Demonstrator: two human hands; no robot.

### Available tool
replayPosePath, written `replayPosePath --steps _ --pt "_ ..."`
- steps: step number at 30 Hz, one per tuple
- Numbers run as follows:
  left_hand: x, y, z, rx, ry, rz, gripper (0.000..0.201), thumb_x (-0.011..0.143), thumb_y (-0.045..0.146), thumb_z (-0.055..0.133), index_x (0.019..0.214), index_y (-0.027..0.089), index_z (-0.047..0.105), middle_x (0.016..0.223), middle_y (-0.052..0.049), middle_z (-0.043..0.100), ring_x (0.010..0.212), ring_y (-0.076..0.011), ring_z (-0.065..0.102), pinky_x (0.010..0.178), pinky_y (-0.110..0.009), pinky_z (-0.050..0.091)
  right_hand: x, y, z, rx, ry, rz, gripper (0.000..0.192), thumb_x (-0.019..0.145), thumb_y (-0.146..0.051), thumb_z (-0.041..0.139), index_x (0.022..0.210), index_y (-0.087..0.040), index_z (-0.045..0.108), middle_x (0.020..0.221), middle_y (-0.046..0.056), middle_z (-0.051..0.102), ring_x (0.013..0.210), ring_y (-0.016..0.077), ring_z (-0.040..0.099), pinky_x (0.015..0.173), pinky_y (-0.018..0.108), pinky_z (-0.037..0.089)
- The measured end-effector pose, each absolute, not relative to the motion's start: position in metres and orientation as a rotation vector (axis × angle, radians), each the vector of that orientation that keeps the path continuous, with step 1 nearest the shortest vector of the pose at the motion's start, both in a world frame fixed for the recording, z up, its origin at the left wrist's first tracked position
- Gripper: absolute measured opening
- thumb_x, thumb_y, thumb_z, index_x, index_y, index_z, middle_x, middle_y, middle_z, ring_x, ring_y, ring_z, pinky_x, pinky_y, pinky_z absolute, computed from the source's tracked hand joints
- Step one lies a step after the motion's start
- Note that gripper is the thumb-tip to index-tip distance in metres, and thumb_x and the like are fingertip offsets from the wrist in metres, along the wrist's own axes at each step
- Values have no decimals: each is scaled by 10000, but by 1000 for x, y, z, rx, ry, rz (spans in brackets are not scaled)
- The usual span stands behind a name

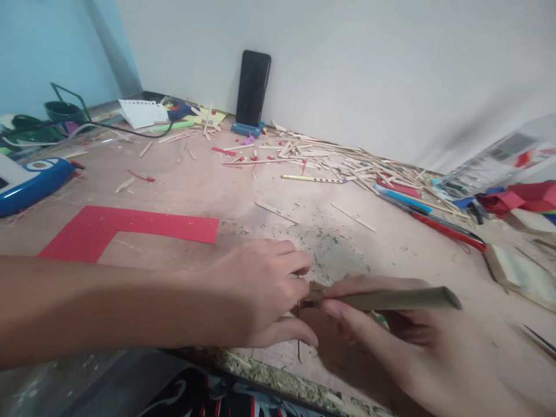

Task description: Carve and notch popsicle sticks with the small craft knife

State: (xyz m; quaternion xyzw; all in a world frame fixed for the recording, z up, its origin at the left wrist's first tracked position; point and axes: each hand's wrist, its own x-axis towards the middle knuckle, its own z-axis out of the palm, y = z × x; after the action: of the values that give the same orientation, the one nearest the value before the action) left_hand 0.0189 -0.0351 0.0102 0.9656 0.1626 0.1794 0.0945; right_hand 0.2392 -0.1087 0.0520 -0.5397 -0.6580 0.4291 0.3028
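Note:
My right hand (403,336) pinches a round olive-green rod (403,299) between thumb and fingers. The rod lies almost level, and its thick rounded end points right. A narrow dark piece (309,304) shows at its left tip, close to my left fingers. My left hand (264,289) rests low over the tabletop with bent fingers, closed around a thin brown strip (299,347). One end of that strip sticks out below the left index finger and thumb; the rest is mostly hidden by the fingers. Small green shavings (330,243) are scattered just beyond both hands.
An L-shaped red paper (143,220) lies beyond my left forearm. A phone (254,87) leans upright on a blue stand (247,129) by the wall. Many thin wooden sticks (321,153) are piled behind, with pens (403,200), a plastic bottle (499,156) and a wooden block (519,272) at right.

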Motion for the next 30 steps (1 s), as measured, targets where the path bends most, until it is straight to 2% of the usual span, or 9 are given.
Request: replayPosePath --steps 4,7,11,14,16,19,23,27,30 --pt "18 -36 12 2860 489 517 492 1041 592 652 1000 117 776 1105 -129 729 1041 -317 688 931 -465 571 245 -104 47 -1317 -1893 1008 35 917 -297 787 920 -308 821 746 -26 795 559 134 710 481 148 523" --pt "19 -36 14 2851 483 501 469 1044 568 657 993 117 775 1088 -125 728 1031 -314 686 935 -467 566 245 -105 45 -1312 -1896 957 66 936 -312 771 895 -291 817 756 -18 806 490 126 684 409 151 487" --pt "19 -35 12 2837 487 506 458 1041 558 666 997 116 777 1096 -125 726 1032 -316 684 921 -470 567 244 -106 45 -1270 -1985 836 76 963 -295 751 979 -304 825 759 -35 809 566 128 738 470 133 529" --pt "19 -35 10 2832 498 539 472 1036 579 667 998 122 776 1102 -123 723 1032 -315 686 902 -470 568 248 -103 44 -1216 -2019 835 117 979 -249 733 1022 -315 819 860 -38 837 639 119 768 535 124 567" --pt "19 -35 8 2833 497 568 487 1028 602 671 989 127 773 1100 -117 723 1025 -312 688 890 -466 566 252 -101 44 -1212 -2024 801 129 984 -226 724 998 -315 815 891 -46 845 676 107 780 601 117 595" --pt "19 -36 8 2825 495 587 494 1020 612 682 984 127 772 1089 -111 724 1010 -301 690 881 -452 563 254 -98 45 -1221 -2003 831 119 991 -224 714 964 -292 808 872 -44 839 664 102 779 610 113 605" --pt "19 -35 7 2823 493 591 497 1019 607 686 990 119 775 1090 -117 723 1019 -303 688 895 -453 565 254 -98 47 -1198 -1984 926 88 987 -252 730 936 -268 800 806 -25 812 689 149 802 631 155 641" --pt "19 -35 7 2811 498 583 486 1020 596 686 997 120 779 1093 -118 721 1021 -309 686 887 -464 570 253 -99 46 -1208 -2004 877 76 969 -263 744 919 -277 799 779 -16 792 692 180 806 557 172 625" --pt "18 -35 8 2817 490 595 477 1014 591 698 989 121 775 1084 -116 723 1005 -303 685 873 -457 567 254 -99 45 -1258 -1985 793 73 951 -309 771 898 -312 822 763 -33 807 593 161 767 485 174 589"
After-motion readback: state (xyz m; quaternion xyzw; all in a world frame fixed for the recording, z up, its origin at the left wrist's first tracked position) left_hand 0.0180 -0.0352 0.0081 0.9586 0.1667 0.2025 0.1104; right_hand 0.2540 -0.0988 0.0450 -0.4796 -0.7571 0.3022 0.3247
